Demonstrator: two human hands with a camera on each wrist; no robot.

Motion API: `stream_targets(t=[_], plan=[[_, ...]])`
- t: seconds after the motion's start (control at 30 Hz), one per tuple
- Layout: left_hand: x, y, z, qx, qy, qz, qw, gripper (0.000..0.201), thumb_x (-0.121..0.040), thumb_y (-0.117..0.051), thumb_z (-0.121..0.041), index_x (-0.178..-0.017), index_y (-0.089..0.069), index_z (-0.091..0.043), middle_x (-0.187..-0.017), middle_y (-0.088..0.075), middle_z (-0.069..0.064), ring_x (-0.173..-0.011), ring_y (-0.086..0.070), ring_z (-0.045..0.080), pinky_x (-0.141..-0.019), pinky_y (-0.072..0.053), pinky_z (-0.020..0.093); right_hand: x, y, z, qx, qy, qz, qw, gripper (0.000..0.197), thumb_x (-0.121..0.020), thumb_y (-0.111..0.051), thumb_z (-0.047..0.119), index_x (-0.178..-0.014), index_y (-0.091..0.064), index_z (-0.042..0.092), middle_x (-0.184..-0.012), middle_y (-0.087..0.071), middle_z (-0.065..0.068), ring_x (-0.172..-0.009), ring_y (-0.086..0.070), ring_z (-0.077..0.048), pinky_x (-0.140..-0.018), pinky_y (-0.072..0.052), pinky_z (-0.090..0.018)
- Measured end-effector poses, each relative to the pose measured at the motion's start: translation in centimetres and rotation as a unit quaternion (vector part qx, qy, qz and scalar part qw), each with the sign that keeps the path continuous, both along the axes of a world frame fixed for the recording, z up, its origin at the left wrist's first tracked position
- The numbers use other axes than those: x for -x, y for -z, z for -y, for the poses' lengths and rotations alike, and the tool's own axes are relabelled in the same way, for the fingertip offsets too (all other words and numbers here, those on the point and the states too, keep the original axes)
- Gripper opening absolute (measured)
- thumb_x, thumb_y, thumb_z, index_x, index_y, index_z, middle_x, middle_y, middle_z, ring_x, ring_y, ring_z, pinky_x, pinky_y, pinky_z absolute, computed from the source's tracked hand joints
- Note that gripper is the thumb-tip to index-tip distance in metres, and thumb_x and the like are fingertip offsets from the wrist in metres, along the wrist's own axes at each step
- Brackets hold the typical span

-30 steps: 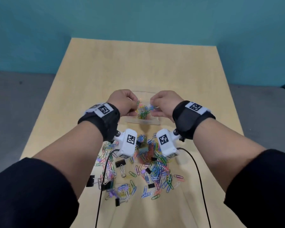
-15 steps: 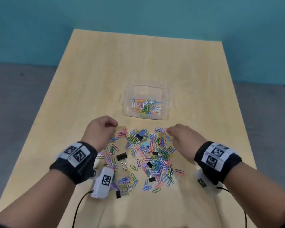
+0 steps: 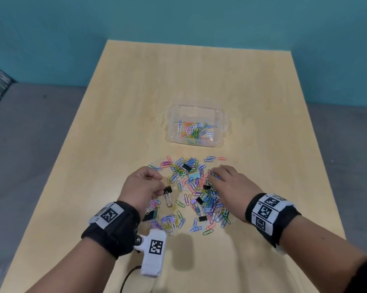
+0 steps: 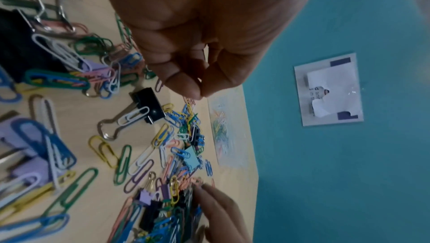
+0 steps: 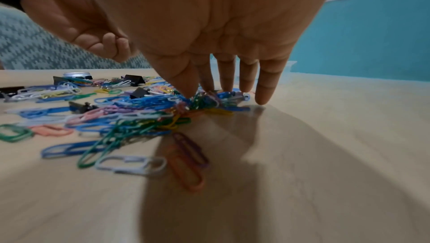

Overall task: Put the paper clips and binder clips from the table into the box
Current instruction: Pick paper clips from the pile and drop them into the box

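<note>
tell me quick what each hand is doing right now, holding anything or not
Left hand: fingers curled above the clips, holding nothing visible.
Right hand: open, straight fingers pressing down on the paper clips.

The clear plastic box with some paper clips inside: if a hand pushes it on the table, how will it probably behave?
The clear plastic box looks thin-walled and holds only a shallow layer of paper clips, so it is probably light and would slide easily on the smooth table. It is low and wide, so tipping seems unlikely. The loose clips inside would likely shift.
</note>
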State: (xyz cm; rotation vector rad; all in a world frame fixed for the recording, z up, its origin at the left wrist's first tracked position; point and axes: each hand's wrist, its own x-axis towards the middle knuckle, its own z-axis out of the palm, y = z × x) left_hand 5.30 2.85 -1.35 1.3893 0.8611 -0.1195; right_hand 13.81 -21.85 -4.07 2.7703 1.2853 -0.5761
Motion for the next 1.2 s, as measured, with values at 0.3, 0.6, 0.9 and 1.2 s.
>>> stream_targets(t=[0.3,0.6,0.9,1.2], plan=[[0.5,0.4,-4.8,-0.191,-0.039,-0.040,0.980,0.023,-0.079,-0.047,0.007,-0.084,-0.064,-0.009,-0.067,-0.060,0.014,-0.054,-0.054,0.024,-0.056,-0.047,0.029,1.0,-0.8,0.0,-0.004,0.025,-0.033,0.999,0.064,-0.079,-0.055,0.018,-0.141,-0.038,0.014,-0.143,-0.041,-0.010,-0.129,-0.038,-0.034,-0.091,-0.048,-0.047],[-1.1,2.1,-4.1,-0.503,0.411,-0.083,0.756,0.061,-0.080,-0.063,-0.019,-0.137,-0.044,-0.030,-0.123,-0.044,0.006,-0.111,-0.043,0.027,-0.092,-0.043,0.036,0.5,-1.7,1.0,-0.054,0.135,-0.084,0.986,0.063,-0.080,-0.047,0.005,-0.141,-0.037,0.015,-0.134,-0.044,-0.007,-0.117,-0.040,-0.029,-0.099,-0.035,-0.034],[-2.4,2.9,-2.9,-0.502,0.372,-0.083,0.777,0.023,-0.077,-0.062,-0.011,-0.099,-0.060,-0.017,-0.099,-0.045,0.007,-0.083,-0.053,0.030,-0.067,-0.044,0.032,1.0,-1.3,0.3,-0.007,0.146,-0.109,0.983,0.067,-0.081,-0.063,0.033,-0.140,-0.033,0.024,-0.132,-0.039,-0.005,-0.116,-0.036,-0.027,-0.096,-0.038,-0.037],[-3.3,2.6,-3.6,-0.460,0.343,-0.108,0.812,0.006,-0.077,-0.060,-0.010,-0.081,-0.060,-0.015,-0.084,-0.057,0.005,-0.074,-0.054,0.024,-0.059,-0.037,0.027,1.3,-1.6,-1.9,0.023,0.091,-0.017,0.995,0.042,-0.080,-0.063,0.029,-0.116,-0.046,0.016,-0.113,-0.044,-0.007,-0.100,-0.040,-0.029,-0.074,-0.040,-0.036]])
